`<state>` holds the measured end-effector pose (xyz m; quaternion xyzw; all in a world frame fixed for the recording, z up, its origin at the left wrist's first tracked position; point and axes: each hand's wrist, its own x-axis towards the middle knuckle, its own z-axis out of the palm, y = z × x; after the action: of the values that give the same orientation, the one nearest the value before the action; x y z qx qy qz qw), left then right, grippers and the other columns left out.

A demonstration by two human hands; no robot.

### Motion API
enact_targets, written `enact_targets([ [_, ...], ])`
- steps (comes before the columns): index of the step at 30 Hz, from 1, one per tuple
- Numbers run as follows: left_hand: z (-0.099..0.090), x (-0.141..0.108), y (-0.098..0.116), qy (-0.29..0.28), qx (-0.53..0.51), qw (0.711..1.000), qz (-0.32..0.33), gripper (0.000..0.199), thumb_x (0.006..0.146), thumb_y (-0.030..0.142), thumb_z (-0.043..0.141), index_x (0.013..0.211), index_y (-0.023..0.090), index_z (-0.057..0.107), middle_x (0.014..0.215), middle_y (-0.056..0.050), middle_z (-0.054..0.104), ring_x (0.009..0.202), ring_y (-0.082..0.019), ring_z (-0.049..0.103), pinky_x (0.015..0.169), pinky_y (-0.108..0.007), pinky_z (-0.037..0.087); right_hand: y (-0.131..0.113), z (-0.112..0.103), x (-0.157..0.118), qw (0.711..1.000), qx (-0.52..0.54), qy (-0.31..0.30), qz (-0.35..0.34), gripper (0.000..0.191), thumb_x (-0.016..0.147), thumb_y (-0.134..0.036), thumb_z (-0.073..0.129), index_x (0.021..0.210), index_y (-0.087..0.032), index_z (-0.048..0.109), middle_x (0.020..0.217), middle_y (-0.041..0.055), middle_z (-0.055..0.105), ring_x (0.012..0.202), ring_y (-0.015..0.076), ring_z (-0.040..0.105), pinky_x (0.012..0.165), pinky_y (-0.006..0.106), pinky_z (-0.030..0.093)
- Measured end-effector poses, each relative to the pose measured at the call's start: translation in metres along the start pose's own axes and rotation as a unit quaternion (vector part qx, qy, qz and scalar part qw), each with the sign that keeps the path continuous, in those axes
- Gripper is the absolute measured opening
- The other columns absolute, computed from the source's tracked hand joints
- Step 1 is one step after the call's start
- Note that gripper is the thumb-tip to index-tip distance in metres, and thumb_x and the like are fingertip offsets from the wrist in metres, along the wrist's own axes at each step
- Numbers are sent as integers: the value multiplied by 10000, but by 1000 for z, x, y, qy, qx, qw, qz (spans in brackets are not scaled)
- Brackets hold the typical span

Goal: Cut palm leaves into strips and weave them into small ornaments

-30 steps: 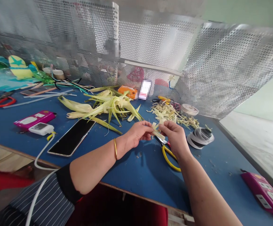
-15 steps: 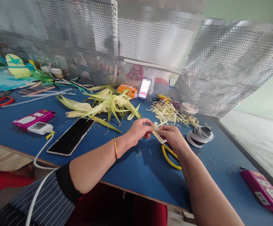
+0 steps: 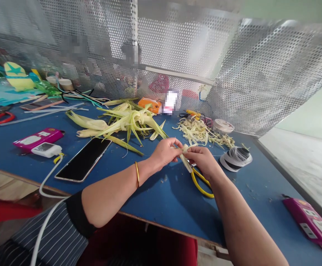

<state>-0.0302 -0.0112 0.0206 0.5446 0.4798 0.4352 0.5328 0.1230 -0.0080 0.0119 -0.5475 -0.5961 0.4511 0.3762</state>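
Observation:
My left hand (image 3: 168, 150) and my right hand (image 3: 202, 158) meet over the middle of the blue table, both pinching a pale strip of corn husk (image 3: 185, 162). The strip is bunched between the fingertips, and its lower end hangs toward yellow-handled scissors (image 3: 202, 184). Those scissors lie under my right hand, their blades mostly hidden. Behind my hands are a pile of green corn husks (image 3: 133, 120) and a heap of thin shredded husk (image 3: 195, 131). A roll of black and white thread (image 3: 235, 159) stands right of my right hand.
On the blue table (image 3: 155, 199) lie a black phone (image 3: 84, 160), a magenta power strip (image 3: 39, 139) with a white cable, and another magenta strip (image 3: 314, 223) at right. Red scissors (image 3: 1, 118) are far left. A perforated metal screen (image 3: 174, 48) stands behind.
The husk strip has shifted slightly between my fingertips, and a piece of it now sticks out toward the right. Both hands stay in nearly the same place.

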Motion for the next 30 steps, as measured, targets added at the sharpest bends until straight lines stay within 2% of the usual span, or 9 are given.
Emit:
enact_targets([
  [3, -2, 0, 4, 6, 7, 1000, -11, 148, 756, 8, 606, 743, 155, 595, 523, 78, 529, 404, -51, 487, 437, -160, 370, 3, -1, 1, 998, -38, 15, -38, 256, 635, -401, 668, 547, -191, 552, 506, -37, 486, 492, 103, 410, 508, 265, 318],
  [7, -3, 0, 6, 5, 12, 1000, -28, 152, 756, 5, 625, 757, 154, 597, 487, 78, 519, 399, -63, 488, 441, -167, 368, 6, -2, 2, 990, -92, 56, -93, 201, 688, -377, 683, 709, -210, 573, 603, -19, 596, 546, 144, 553, 562, 281, 410],
  [9, -3, 0, 6, 2, 9, 999, -32, 148, 756, 13, 645, 764, 153, 598, 482, 78, 517, 401, -65, 487, 453, -174, 381, 6, -4, 3, 988, -89, 63, -107, 238, 691, -373, 706, 781, -226, 541, 635, -21, 626, 575, 168, 612, 578, 291, 445],
  [12, -3, 1, 6, 1, 8, 999, -31, 148, 757, 25, 662, 799, 153, 601, 490, 79, 520, 407, -73, 502, 463, -182, 401, 6, -7, 3, 989, -63, 46, -125, 294, 711, -380, 712, 887, -231, 529, 650, -27, 644, 591, 180, 645, 601, 305, 472],
  [15, -4, 2, 5, -7, 8, 1000, -28, 162, 761, 25, 650, 864, 144, 614, 503, 80, 526, 405, -77, 510, 459, -188, 410, 4, -10, 3, 990, -43, 25, -135, 320, 752, -383, 681, 1003, -213, 582, 651, -23, 652, 602, 185, 654, 627, 318, 489],
  [21, -4, 5, -3, -34, 39, 998, -21, 220, 767, 22, 602, 961, 105, 662, 525, 63, 540, 427, -85, 538, 462, -196, 431, 7, -6, 3, 988, -92, 35, -118, 249, 800, -416, 652, 927, -203, 679, 642, 0, 663, 609, 193, 656, 629, 322, 489],
  [25, -4, 8, -10, -50, 58, 997, 11, 203, 757, 36, 595, 928, 126, 658, 569, 47, 579, 445, -79, 550, 468, -186, 417, 10, -3, 4, 991, -75, 35, -108, 235, 814, -429, 617, 822, -204, 684, 675, 7, 677, 594, 170, 633, 606, 297, 483],
  [30, -4, 7, -11, -65, 56, 996, 12, 215, 719, 19, 608, 889, 150, 595, 513, 80, 538, 431, -91, 550, 465, -183, 414, 6, -4, 1, 990, -93, 52, -88, 197, 781, -384, 607, 735, -208, 685, 594, -6, 638, 549, 158, 590, 555, 270, 448],
])
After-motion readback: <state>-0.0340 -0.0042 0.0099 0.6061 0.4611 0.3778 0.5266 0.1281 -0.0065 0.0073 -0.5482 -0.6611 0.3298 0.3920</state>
